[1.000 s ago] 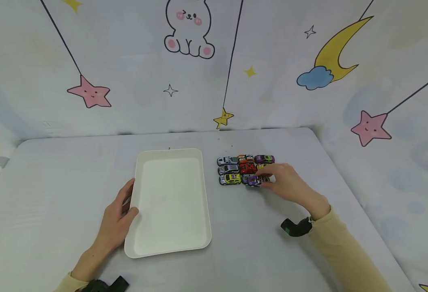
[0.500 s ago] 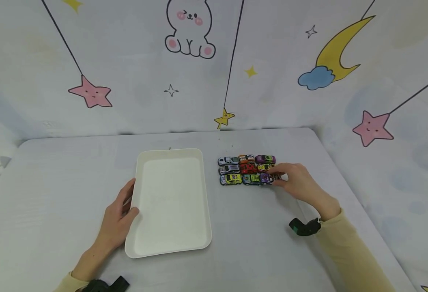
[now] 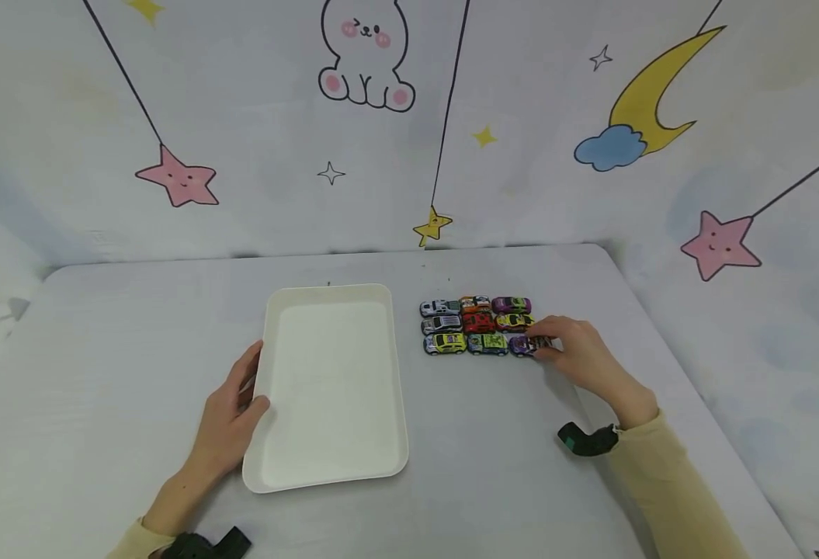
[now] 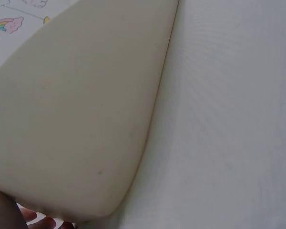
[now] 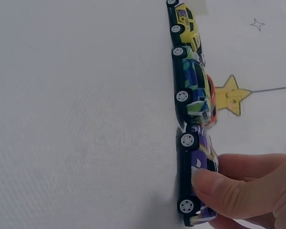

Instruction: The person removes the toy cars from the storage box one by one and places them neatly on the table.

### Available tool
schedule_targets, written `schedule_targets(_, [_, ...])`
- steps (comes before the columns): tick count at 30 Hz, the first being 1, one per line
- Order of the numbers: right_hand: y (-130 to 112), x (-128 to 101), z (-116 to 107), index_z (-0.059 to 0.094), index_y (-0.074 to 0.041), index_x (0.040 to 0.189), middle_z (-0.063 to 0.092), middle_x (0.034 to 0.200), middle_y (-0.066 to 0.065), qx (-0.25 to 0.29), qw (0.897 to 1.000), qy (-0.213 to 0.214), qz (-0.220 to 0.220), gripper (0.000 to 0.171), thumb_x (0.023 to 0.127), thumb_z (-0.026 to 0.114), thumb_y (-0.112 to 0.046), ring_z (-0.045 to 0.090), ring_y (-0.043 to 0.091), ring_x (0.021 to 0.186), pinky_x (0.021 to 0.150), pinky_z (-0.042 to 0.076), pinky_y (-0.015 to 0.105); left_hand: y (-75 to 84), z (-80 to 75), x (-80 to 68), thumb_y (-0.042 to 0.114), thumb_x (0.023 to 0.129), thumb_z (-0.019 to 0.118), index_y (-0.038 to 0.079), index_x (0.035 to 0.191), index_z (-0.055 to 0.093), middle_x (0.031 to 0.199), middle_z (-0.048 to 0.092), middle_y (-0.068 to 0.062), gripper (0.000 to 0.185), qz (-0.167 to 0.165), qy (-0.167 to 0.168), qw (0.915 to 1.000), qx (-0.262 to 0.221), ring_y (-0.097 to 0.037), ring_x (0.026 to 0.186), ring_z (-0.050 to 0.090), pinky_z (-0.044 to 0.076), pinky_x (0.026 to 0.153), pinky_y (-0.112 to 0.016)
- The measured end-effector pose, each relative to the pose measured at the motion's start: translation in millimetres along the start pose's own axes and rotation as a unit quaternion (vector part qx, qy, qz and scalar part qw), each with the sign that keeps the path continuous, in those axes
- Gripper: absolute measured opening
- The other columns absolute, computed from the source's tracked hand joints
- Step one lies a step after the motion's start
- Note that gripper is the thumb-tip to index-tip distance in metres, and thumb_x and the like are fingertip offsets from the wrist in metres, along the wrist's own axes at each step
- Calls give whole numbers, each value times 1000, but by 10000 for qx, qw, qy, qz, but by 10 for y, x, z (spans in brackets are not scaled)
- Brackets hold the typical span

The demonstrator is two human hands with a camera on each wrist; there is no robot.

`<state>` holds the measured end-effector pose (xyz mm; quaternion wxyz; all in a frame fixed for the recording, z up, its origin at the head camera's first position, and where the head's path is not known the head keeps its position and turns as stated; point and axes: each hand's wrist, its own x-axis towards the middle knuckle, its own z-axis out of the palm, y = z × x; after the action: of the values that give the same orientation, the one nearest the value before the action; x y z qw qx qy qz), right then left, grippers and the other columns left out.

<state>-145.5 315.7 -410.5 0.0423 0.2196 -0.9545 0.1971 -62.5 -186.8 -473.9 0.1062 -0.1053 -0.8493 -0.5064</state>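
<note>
A white rectangular tray (image 3: pixel 332 466) lies on the grey table, and my left hand (image 3: pixel 230 411) grips its left rim (image 4: pixel 148 124) with the thumb over the edge. To the right stand several toy cars in a tight block of three rows. My right hand (image 3: pixel 577 353) pinches the purple car (image 3: pixel 523 345) at the right end of the near row; in the right wrist view the thumb lies on the purple car's (image 5: pixel 196 181) side. Beside it sit a blue-green car (image 5: pixel 193 93) and a yellow car (image 5: pixel 185 24).
The table's far edge (image 3: pixel 325 255) meets a wall cloth printed with stars, a moon and a bear. The table's right edge (image 3: pixel 668 365) runs close past my right hand. Bare tabletop lies in front of the tray and the cars.
My right hand has slid the purple car rightwards along the near row to its right end, uncovering the blue-green car. The left hand has stayed on the tray.
</note>
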Motion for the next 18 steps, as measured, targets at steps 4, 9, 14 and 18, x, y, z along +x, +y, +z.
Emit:
schedule_targets(4, [-1, 8, 35, 74, 0, 110, 72, 113, 17, 14, 10000, 26, -60, 33, 78, 78, 5, 65, 40, 106, 92, 48, 57, -8, -1, 4, -13, 87, 49, 8, 157, 30, 152, 43, -25, 76, 12, -7, 10000, 3, -46, 131, 48, 36, 97, -3])
schedule_targets(9, [-17, 4, 76, 74, 0, 112, 71, 114, 18, 43, 9999, 88, -56, 35, 78, 77, 7, 63, 37, 104, 89, 50, 55, -7, -2, 2, -13, 87, 49, 7, 157, 30, 152, 43, -26, 75, 10, -10, 10000, 18, -46, 131, 48, 36, 97, -4])
schedule_targets(14, [-40, 9, 104, 74, -1, 114, 69, 115, 18, -24, 9998, 176, -23, 35, 79, 76, 7, 62, 36, 105, 89, 51, 53, 0, 14, 1, -13, 86, 48, 6, 157, 31, 151, 44, -26, 75, 26, 13, 10000, 16, -46, 130, 49, 37, 96, -4])
schedule_targets(18, [-78, -4, 78, 73, -1, 113, 69, 113, 17, -92, 9991, 399, -106, 35, 79, 77, 5, 61, 36, 106, 89, 51, 53, 3, 27, 1, -13, 86, 48, 7, 156, 31, 151, 44, -25, 75, 24, 17, 10000, 35, -45, 130, 50, 36, 96, -4])
